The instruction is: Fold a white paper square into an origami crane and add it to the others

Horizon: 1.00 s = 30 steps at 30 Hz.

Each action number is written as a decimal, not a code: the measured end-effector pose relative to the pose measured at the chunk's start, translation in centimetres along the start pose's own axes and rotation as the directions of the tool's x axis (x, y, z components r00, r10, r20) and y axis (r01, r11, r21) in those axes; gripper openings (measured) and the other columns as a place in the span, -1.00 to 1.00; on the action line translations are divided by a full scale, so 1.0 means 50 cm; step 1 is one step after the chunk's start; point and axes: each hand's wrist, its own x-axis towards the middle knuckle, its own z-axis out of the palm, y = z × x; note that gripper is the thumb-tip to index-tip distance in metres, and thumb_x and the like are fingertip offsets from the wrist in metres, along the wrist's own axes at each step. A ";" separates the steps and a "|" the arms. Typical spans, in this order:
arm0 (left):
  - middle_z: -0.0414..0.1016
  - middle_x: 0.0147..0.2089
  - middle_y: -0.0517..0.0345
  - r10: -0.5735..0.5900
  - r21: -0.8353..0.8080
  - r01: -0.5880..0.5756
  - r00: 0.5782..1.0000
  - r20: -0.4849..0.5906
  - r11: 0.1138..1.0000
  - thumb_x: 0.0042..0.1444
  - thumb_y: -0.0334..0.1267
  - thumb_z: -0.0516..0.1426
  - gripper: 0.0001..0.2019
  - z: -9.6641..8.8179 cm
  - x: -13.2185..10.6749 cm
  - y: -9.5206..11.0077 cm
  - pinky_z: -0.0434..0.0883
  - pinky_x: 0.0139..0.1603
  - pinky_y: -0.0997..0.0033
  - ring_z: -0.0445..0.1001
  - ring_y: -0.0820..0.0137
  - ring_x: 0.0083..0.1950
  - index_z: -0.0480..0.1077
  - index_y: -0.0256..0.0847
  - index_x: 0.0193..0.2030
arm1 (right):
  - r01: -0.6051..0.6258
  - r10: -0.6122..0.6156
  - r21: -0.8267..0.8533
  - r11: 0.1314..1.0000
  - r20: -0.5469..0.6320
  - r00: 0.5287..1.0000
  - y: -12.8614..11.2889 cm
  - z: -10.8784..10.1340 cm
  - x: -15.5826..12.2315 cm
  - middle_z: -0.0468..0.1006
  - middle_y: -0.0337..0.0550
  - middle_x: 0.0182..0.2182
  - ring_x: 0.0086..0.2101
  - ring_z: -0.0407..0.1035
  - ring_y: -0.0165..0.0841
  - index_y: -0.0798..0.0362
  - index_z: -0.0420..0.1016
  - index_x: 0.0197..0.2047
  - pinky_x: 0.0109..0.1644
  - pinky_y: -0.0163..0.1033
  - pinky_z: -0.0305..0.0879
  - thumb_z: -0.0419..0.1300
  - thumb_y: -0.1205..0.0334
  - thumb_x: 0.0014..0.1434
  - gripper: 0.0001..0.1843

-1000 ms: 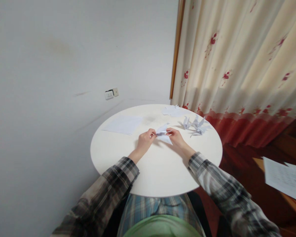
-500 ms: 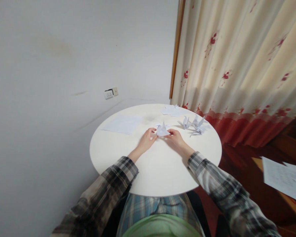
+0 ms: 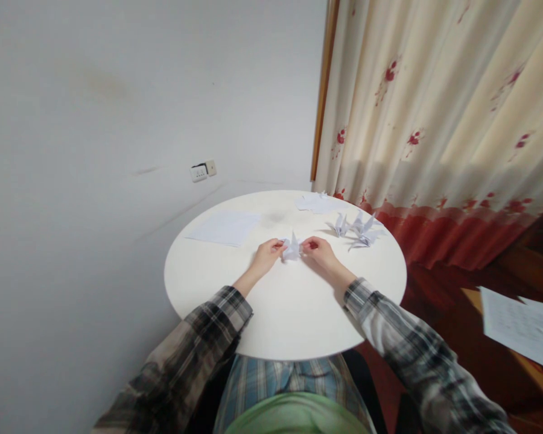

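Observation:
A small folded white paper figure (image 3: 292, 248) sits between my two hands over the middle of the round white table (image 3: 285, 313). My left hand (image 3: 266, 257) pinches its left side with closed fingers. My right hand (image 3: 319, 255) pinches its right side the same way. The figure has a point sticking up. Both forearms in plaid sleeves reach in from the near edge.
Several finished folded paper birds (image 3: 357, 229) stand at the table's right back. A flat white sheet (image 3: 224, 228) lies at the left back, more paper (image 3: 317, 202) at the far edge. A flowered curtain (image 3: 434, 120) hangs right; loose sheets (image 3: 520, 328) lie on a low brown surface.
The paper has gone from a wide spread shape to a smaller, tighter folded figure. My two hands have drawn closer together around it.

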 end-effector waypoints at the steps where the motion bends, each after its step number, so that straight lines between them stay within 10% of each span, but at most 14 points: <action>1: 0.51 -0.35 0.07 -0.003 -0.005 0.003 1.000 -0.001 1.000 -0.08 -0.20 0.12 -0.82 0.000 0.000 -0.002 0.33 -0.28 0.43 0.43 0.37 -0.33 0.41 -0.29 -0.41 | 0.021 -0.021 0.004 1.000 -0.021 1.000 -0.005 -0.001 0.000 0.45 -0.21 -0.53 -0.49 0.29 -0.43 0.12 0.42 -0.48 -0.34 -0.31 0.20 0.14 0.28 -0.19 -0.87; 19: 0.48 -0.48 0.13 -0.078 -0.119 0.068 0.993 -0.084 0.991 -0.23 -0.30 0.20 -0.90 -0.001 0.007 -0.009 0.31 -0.35 0.45 0.40 0.41 -0.43 0.41 -0.28 -0.53 | 0.145 -0.144 -0.132 0.980 0.016 0.989 -0.020 0.002 -0.010 0.40 -0.25 -0.56 -0.50 0.23 -0.45 0.11 0.37 -0.53 -0.35 -0.33 0.14 0.16 0.20 -0.12 -0.86; 30: 0.40 -0.50 0.20 -0.270 -0.473 0.196 0.958 -0.093 0.859 -0.32 -0.20 0.27 -0.75 -0.008 -0.007 0.021 0.27 -0.39 0.50 0.34 0.50 -0.47 0.39 -0.32 -0.51 | 0.140 -0.151 -0.136 0.981 -0.075 0.986 -0.006 -0.006 -0.001 0.46 -0.20 -0.49 -0.44 0.29 -0.40 0.09 0.39 -0.49 -0.29 -0.29 0.18 0.15 0.21 -0.08 -0.88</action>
